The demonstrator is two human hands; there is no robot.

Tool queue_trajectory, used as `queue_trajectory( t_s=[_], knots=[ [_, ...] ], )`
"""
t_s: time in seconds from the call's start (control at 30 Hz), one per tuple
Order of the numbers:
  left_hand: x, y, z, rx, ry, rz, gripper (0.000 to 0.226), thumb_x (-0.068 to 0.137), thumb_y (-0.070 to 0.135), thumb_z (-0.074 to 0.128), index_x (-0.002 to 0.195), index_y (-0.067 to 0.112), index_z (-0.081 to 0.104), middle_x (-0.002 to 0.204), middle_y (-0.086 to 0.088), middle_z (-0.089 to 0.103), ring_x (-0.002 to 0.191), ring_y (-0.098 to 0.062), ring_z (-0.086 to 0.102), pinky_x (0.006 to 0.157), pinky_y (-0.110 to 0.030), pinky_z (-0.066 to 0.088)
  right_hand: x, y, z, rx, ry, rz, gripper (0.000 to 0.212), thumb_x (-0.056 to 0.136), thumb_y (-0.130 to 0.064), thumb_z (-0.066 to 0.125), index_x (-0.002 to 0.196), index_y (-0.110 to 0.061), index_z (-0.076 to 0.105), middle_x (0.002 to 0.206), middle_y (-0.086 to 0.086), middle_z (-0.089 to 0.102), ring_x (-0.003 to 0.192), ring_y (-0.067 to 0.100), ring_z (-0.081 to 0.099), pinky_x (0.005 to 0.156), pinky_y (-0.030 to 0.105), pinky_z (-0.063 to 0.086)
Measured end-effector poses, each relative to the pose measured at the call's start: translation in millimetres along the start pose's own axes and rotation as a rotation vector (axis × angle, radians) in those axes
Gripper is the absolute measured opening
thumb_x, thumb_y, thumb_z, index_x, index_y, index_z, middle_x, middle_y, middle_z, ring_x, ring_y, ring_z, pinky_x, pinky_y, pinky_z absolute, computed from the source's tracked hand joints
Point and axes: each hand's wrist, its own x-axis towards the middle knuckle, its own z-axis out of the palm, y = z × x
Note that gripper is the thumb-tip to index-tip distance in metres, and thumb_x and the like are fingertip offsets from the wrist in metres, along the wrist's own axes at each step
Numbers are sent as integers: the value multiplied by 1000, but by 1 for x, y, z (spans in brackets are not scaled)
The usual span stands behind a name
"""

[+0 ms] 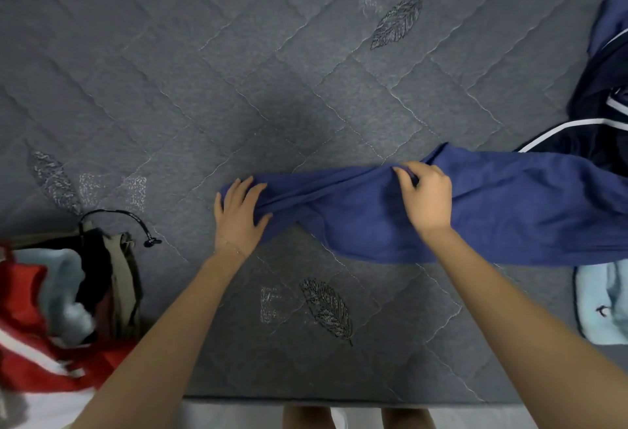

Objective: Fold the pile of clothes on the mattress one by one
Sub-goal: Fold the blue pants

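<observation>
A blue garment (503,204) lies stretched across the grey quilted mattress (204,88), running from the middle to the right edge of view. My left hand (238,214) lies on the garment's bunched left end, fingers spread and thumb under a fold. My right hand (426,197) pinches a fold of the blue cloth near its upper edge, fingers curled. A pile of clothes (61,306) in red, white, pale blue, black and khaki sits at the lower left.
A dark navy garment with white piping (601,112) lies at the right edge, partly under the blue one. A pale blue item (605,306) lies at the lower right. The mattress front edge (339,399) runs below my arms, with floor and my legs beyond it.
</observation>
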Motion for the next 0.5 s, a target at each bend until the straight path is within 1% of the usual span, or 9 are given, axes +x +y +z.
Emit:
queue_trajectory(
  t_s=[0.07,0.1,0.17,0.2,0.27,0.3,0.37,0.43,0.5],
  knots=[
    [11,1,-3,-22,113,-51,28,93,14,58,119,7,62,126,-13,60,122,-29,50,116,-46,11,6,0,-1,9,7,1,21,94,-20,59,85,-7,72,67,1,61,70,22,50,72,43,44],
    [17,2,-6,-26,149,-65,22,94,12,56,112,3,65,110,-16,65,109,-32,57,114,-48,19,9,0,-1,15,6,14,20,95,-20,58,90,-7,73,74,3,67,74,24,53,75,43,45],
    [27,5,-16,-75,173,-69,18,96,11,53,104,0,64,87,-20,66,86,-37,61,100,-51,37,12,0,-1,4,-6,38,20,96,-20,56,96,-9,73,86,5,72,82,28,58,81,44,45],
    [32,7,-23,-126,187,-79,17,97,12,53,103,0,63,82,-20,66,81,-37,60,87,-48,44,14,0,-1,-9,-11,41,21,96,-20,56,96,-8,73,88,6,73,84,29,59,83,45,44],
    [44,10,-36,-202,212,-135,18,96,19,55,101,4,63,83,-18,66,78,-34,60,66,-38,43,20,-2,-3,-17,-14,42,21,97,-21,55,92,-7,71,84,8,71,83,31,60,84,46,43],
    [52,11,-43,-219,237,-144,18,95,22,58,99,5,64,83,-16,67,78,-32,60,64,-34,41,25,-3,-3,-24,-12,39,22,97,-21,55,90,-7,70,82,8,70,82,30,60,85,43,41],
    [69,12,-53,-290,293,-130,15,90,22,64,92,6,67,80,-9,67,77,-26,61,64,-30,42,37,-5,-4,-61,-4,25,22,97,-22,55,89,-8,69,82,7,67,84,29,57,84,39,34],
    [88,13,-59,-424,356,-158,11,86,20,70,89,9,67,80,0,64,77,-18,60,69,-27,46,54,-7,-2,-89,9,11,20,97,-23,54,93,-9,69,87,8,65,90,30,55,84,37,29],
    [101,14,-60,-502,405,-202,21,83,19,73,100,11,65,91,2,63,85,-14,58,78,-21,45,70,-9,1,-104,27,17,21,97,-25,54,105,-12,69,95,9,62,97,31,52,87,36,28]
  ],
)
